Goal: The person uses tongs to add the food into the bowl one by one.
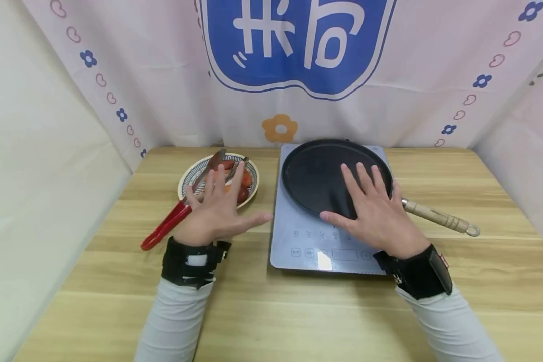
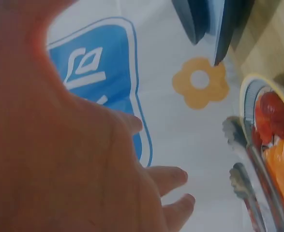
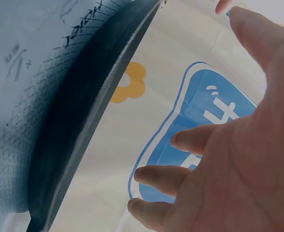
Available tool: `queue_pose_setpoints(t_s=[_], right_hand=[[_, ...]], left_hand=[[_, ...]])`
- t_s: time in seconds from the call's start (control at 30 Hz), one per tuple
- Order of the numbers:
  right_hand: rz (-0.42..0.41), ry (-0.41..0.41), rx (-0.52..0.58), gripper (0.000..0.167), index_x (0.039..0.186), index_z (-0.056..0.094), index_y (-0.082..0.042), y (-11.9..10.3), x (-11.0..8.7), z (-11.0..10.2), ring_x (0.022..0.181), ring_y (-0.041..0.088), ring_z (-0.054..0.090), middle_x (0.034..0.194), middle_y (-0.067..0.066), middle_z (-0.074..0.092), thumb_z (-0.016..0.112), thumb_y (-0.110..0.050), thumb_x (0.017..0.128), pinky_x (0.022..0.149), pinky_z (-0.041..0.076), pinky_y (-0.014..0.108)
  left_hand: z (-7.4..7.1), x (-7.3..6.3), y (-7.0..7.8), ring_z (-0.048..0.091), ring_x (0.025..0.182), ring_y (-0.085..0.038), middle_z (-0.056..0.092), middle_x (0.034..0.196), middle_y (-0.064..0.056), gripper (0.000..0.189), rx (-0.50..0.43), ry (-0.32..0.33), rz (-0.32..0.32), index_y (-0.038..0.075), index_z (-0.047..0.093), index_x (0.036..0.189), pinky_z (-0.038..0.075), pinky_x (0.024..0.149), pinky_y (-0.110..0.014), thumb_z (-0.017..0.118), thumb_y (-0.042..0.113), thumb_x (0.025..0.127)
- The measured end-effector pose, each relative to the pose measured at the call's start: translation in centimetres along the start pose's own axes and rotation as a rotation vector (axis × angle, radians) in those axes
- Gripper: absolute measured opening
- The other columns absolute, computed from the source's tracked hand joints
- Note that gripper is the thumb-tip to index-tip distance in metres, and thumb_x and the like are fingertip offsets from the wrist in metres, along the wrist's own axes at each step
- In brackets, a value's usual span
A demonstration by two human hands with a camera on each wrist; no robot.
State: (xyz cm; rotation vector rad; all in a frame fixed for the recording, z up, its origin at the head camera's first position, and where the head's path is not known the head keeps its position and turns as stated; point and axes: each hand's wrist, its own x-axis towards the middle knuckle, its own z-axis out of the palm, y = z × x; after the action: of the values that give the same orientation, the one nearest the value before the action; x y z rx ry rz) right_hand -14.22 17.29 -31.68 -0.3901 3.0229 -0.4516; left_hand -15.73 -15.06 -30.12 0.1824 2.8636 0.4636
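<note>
Head: left hand (image 1: 214,211) hovering, fingers splayed, by red-handled metal tongs (image 1: 164,231) lying across round patterned bowl (image 1: 189,177); right hand (image 1: 380,218) likewise over round black pan (image 1: 319,173) on pale-blue cooktop (image 1: 286,236). Left wrist: bowl holding orange-red food (image 2: 279,157). Right wrist: pan showing edge-on.

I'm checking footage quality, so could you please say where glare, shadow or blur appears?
Head: a white glare patch on the cooktop, with shadow on the table along the cooktop's front edge; left wrist: the left hand looks dim and soft; right wrist: the right hand looks shaded, the picture's upper right corner rather washed out.
</note>
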Motion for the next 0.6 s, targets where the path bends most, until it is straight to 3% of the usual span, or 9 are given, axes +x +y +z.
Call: queue_pose_setpoints(t_s=[0.13, 0.3, 0.5, 0.6], right_hand=[[0.001, 0.003, 0.004, 0.112, 0.17, -0.003, -0.025, 0.0, 0.0, 0.0, 0.163, 0.051, -0.005, 0.177, 0.022, -0.001, 0.051, -0.084, 0.092, 0.118, -0.003, 0.083], [0.014, 0.011, 0.003, 0.112, 0.17, -0.005, -0.026, 0.2, 0.0, -0.3, 0.163, 0.05, -0.006, 0.177, 0.02, -0.002, 0.05, -0.085, 0.092, 0.119, -0.002, 0.082], [0.027, 0.013, -0.003, 0.113, 0.17, -0.006, -0.025, 0.6, 0.0, -0.6, 0.162, 0.05, -0.008, 0.177, 0.022, -0.003, 0.05, -0.085, 0.092, 0.118, -0.003, 0.083], [0.037, 0.006, 0.003, 0.113, 0.17, -0.006, -0.025, 0.9, 0.0, -0.7, 0.163, 0.05, -0.009, 0.177, 0.022, -0.003, 0.05, -0.085, 0.092, 0.118, -0.005, 0.083]], left_hand=[[-1.1, -0.4, -1.6, -0.014, 0.161, -0.051, -0.016, 0.174, -0.025, 0.128, -0.012, -0.022, -0.058, 0.026, -0.017, 0.167, -0.015, 0.113, -0.085, 0.065, 0.079, 0.085], [-2.4, -0.5, -4.9, -0.014, 0.159, -0.056, -0.018, 0.17, -0.034, 0.136, -0.033, -0.043, -0.176, 0.017, -0.029, 0.163, -0.007, 0.111, -0.089, 0.071, 0.069, 0.088], [-1.8, 0.8, -9.1, -0.004, 0.157, -0.061, -0.007, 0.169, -0.04, 0.146, -0.069, -0.064, -0.23, 0.016, -0.034, 0.16, -0.002, 0.112, -0.087, 0.079, 0.066, 0.083], [-2.2, 0.2, -8.8, 0.002, 0.155, -0.063, -0.001, 0.168, -0.04, 0.143, -0.079, -0.103, -0.238, 0.012, -0.036, 0.159, 0.003, 0.114, -0.086, 0.077, 0.062, 0.087]])
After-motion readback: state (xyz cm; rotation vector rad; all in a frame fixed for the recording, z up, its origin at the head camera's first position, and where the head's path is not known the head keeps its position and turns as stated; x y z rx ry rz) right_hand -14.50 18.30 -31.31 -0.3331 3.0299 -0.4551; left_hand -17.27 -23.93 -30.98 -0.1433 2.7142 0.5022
